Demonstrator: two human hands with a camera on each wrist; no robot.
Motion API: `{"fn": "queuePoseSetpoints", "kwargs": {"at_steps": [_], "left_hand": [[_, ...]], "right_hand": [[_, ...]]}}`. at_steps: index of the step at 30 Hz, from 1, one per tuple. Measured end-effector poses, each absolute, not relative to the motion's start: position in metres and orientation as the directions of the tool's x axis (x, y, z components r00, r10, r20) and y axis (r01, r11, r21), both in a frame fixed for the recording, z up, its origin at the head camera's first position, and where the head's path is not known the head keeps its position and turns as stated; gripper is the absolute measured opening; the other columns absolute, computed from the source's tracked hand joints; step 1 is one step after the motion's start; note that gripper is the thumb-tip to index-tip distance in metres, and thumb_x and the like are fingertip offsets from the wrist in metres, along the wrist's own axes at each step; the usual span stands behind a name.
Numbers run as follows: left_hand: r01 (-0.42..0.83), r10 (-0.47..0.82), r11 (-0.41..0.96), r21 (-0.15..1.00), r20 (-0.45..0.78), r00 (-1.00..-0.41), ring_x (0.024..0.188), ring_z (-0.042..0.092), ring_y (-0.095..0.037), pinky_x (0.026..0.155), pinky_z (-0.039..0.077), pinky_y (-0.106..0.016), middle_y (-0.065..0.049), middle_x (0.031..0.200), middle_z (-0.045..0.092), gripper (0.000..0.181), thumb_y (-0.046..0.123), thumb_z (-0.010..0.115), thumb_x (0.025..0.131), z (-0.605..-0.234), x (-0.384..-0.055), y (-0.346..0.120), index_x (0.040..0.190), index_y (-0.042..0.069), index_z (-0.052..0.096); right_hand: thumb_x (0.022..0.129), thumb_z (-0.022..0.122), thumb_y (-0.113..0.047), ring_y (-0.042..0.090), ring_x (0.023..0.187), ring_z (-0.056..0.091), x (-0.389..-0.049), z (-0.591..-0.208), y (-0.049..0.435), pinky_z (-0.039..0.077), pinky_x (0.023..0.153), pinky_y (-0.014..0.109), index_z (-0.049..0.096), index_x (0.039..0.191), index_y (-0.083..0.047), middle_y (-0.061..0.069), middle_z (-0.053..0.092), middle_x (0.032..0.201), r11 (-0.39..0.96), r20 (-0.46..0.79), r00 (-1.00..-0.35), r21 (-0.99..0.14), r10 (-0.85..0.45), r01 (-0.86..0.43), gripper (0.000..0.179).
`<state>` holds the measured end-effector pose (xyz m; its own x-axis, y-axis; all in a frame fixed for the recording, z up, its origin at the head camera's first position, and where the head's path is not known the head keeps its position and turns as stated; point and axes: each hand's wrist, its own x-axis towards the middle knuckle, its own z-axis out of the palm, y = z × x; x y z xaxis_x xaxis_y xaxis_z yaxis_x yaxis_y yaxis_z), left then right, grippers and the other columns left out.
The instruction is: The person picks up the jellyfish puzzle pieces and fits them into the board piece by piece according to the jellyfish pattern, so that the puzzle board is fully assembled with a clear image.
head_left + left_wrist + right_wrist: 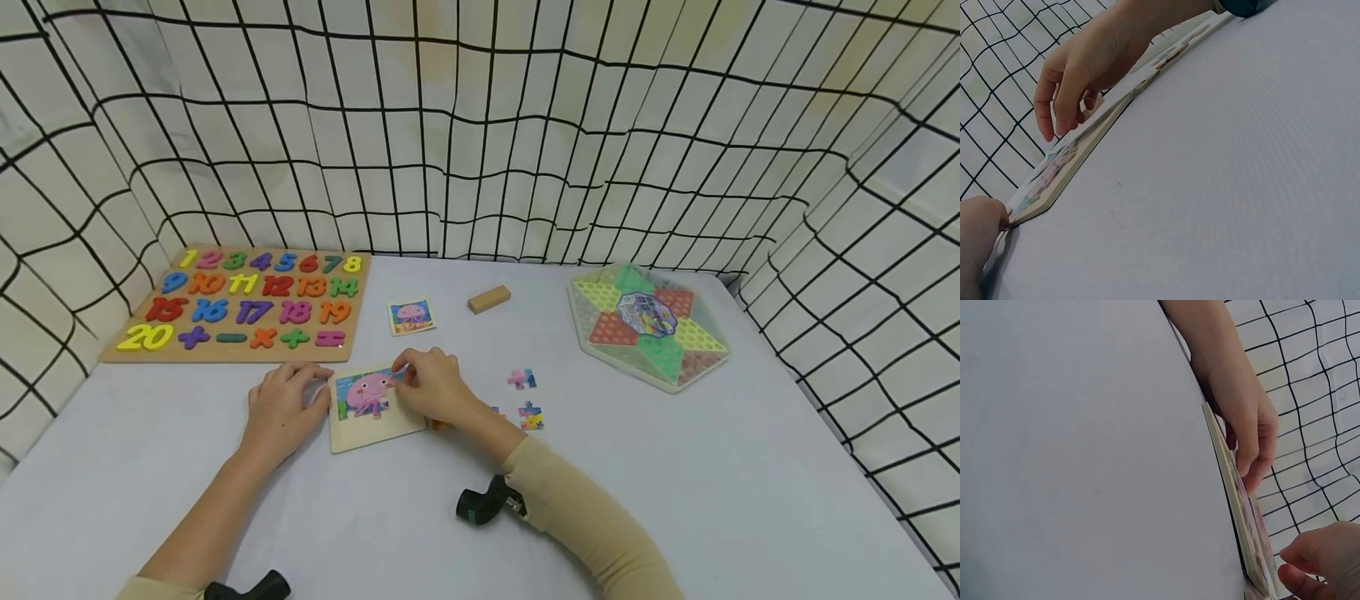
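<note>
A wooden jigsaw board (375, 435) with a pink octopus picture (367, 392) lies in front of me, its lower right part bare wood. My left hand (285, 412) rests at its left side, thumb and forefinger touching the edge with relaxed fingers. Over the upper right of the picture, my right hand (435, 385) pinches a small puzzle piece, mostly hidden by the fingertips. In the left wrist view the right hand (1088, 69) points its fingers down at the board (1079, 159). Loose puzzle pieces (531, 415) lie right of the board, partly behind the right forearm.
A wooden number board (225, 337) stands at the back left. Behind the jigsaw are a small octopus picture card (411, 317) and a wooden block (489, 299). A hexagonal game box (648, 325) lies at the right. Black netting (450, 175) surrounds the white table (720, 483).
</note>
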<state>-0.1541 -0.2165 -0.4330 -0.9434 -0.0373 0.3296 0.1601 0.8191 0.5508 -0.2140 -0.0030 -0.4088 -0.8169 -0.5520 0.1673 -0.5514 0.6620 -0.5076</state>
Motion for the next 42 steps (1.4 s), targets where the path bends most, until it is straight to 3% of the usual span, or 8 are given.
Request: {"fn": "queuePoseSetpoints", "kwargs": {"at_steps": [5,17,29,42], "left_hand": [[0.149,-0.042,0.82,0.552,0.318,-0.947,0.109,0.04,-0.042,0.085,0.023,-0.059,-0.02,0.111,0.052,0.018,0.01,0.058,0.085,-0.434,-0.153,-0.216,0.101,0.003,0.062],[0.141,-0.047,0.822,0.552,0.313,-0.948,0.109,0.039,-0.043,0.085,0.023,-0.059,-0.02,0.111,0.052,0.017,0.009,0.058,0.084,-0.434,-0.153,-0.216,0.1,0.003,0.062],[0.14,-0.045,0.821,0.554,0.307,-0.951,0.11,0.039,-0.043,0.085,0.022,-0.059,-0.02,0.113,0.051,0.017,0.009,0.058,0.085,-0.433,-0.154,-0.216,0.1,0.003,0.062],[0.132,-0.048,0.821,0.555,0.297,-0.954,0.111,0.038,-0.043,0.086,0.022,-0.059,-0.02,0.114,0.051,0.018,0.01,0.058,0.085,-0.431,-0.154,-0.216,0.101,0.003,0.063]], "right_hand": [[0.083,0.062,-0.015,0.01,0.075,0.045,-0.221,-0.406,0.01,0.033,0.077,0.032,0.063,0.099,-0.015,-0.01,0.056,0.073,0.674,0.161,-0.841,-0.528,-0.517,-0.516,0.016],[0.083,0.061,-0.012,0.014,0.079,0.046,-0.233,-0.404,0.049,0.037,0.069,0.027,0.063,0.101,-0.012,-0.006,0.057,0.079,0.705,0.137,-0.901,-0.579,-0.412,-0.41,0.018],[0.082,0.061,-0.008,0.021,0.085,0.05,-0.241,-0.404,0.093,0.041,0.075,0.034,0.064,0.1,-0.005,0.006,0.06,0.089,0.681,0.187,-0.899,-0.597,-0.395,-0.423,0.018],[0.076,0.067,-0.01,0.02,0.084,0.05,-0.239,-0.416,0.133,0.038,0.076,0.035,0.064,0.098,-0.004,0.006,0.059,0.089,0.693,0.194,-0.9,-0.583,-0.39,-0.425,0.023]]}}
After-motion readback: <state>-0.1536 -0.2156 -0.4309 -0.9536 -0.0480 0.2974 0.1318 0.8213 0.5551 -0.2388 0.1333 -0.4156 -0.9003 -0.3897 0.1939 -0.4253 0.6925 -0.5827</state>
